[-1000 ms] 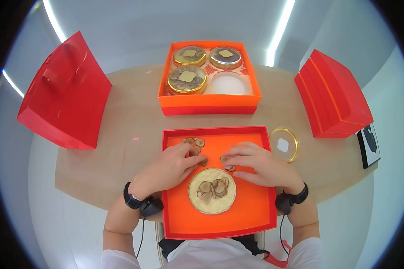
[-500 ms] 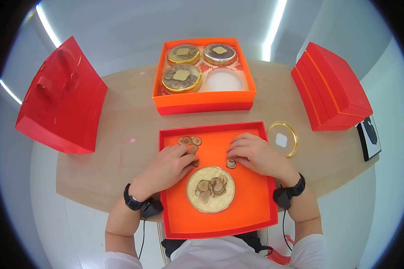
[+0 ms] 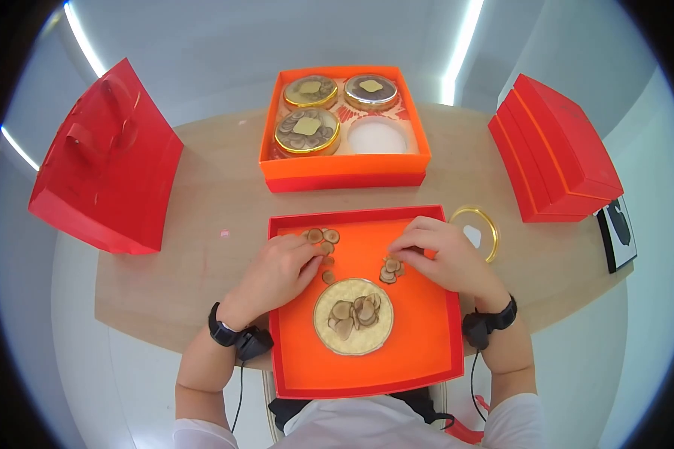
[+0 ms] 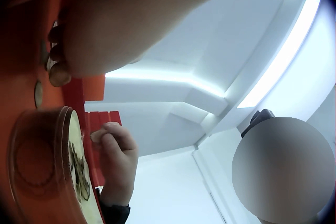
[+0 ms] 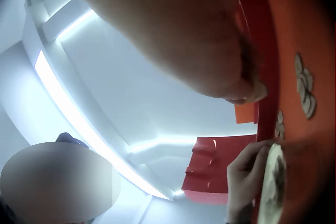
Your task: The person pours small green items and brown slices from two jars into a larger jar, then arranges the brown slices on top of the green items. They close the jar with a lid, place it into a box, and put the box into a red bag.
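Observation:
My left hand (image 3: pixel 282 268) reaches into the orange-lined red tray (image 3: pixel 427 359), fingers bent down at thin, dark-rimmed dried slices (image 3: pixel 328 277) on the tray's left. Whether it pinches one I cannot tell. Raised just over a small pile of slices (image 3: pixel 391 271) at the right, my right hand (image 3: pixel 451 254) pinches a tan slice (image 4: pixel 97 136), seen from the left wrist. Between and below both hands stands a round clear container (image 4: pixel 37 166). More slices (image 3: pixel 363 310) lie on its pale yellow top. A loose group of slices (image 3: pixel 326 236) sits in the tray's far left corner.
Beyond the tray, an orange and red box (image 3: pixel 344 176) holds lidded round jars (image 3: pixel 307 132) and one white round recess (image 3: pixel 378 138). A gold-rimmed lid (image 3: pixel 494 243) lies right of the tray. A red bag (image 3: pixel 108 165) stands left, red boxes (image 3: pixel 558 150) right.
My left hand has drawn back left and away from the near slices, baring one. My right hand has lifted off the right pile, which shows more slices than before.

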{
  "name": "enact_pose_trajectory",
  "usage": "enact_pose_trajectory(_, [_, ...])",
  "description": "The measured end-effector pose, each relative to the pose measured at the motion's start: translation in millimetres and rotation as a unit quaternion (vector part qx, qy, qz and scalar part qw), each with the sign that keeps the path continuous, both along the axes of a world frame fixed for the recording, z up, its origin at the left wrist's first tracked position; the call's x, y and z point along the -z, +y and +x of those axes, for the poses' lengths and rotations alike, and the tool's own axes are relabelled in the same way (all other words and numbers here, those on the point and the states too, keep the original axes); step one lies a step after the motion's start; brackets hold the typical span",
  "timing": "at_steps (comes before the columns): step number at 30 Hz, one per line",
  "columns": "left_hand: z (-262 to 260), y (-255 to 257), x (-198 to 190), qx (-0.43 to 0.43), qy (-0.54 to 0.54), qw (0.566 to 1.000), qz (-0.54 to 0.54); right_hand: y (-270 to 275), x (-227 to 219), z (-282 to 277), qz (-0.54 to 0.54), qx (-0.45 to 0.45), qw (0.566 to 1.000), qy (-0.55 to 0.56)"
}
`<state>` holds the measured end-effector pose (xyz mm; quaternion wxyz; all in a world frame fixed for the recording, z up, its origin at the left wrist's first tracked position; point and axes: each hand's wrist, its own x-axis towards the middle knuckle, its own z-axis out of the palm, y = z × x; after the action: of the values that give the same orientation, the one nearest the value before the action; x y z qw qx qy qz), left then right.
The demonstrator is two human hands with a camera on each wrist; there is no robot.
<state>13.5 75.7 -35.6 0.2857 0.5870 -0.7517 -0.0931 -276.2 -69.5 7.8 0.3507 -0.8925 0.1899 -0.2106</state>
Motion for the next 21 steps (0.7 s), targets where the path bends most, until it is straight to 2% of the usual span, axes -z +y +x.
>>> enact_pose_trajectory(4, [-1.1, -0.6, -3.3, -0.01, 0.029, 1.0, -0.008, 6.3, -6.8, -1.7, 0.096, -0.092, 0.991, 0.004])
enact_pose_trajectory(7, [-5.3, 4.0, -17.8, -0.023, 0.088, 0.995, 0.027, 12.9, -12.7, 0.7, 0.138, -0.118, 0.981, 0.064])
enact_pose_trajectory(9, [-7.7, 8.4, -29.2, -0.03, 0.135, 0.988, 0.071, 9.4, -8.0, -1.0, 0.078, -0.066, 0.993, 0.058])
enact_pose_trajectory(12, [-8.2, 17.3, -41.8, 0.064, 0.217, 0.963, 0.144, 2.6, -1.4, -5.0, 0.01, -0.025, 0.995, 0.098])
enact_pose_trajectory(15, [-18.2, 21.4, -44.6, 0.167, 0.168, 0.962, 0.135, 2.8, 2.3, -4.5, -0.045, -0.043, 0.988, 0.144])
enact_pose_trajectory(18, [-26.2, 21.2, -32.9, 0.186, 0.039, 0.978, 0.087, 2.6, 13.6, -2.9, -0.045, -0.077, 0.985, 0.148])
enact_pose_trajectory(21, [-29.9, 20.2, -31.1, 0.171, 0.066, 0.98, 0.084, 1.3, 15.6, -2.7, -0.048, -0.097, 0.982, 0.156])
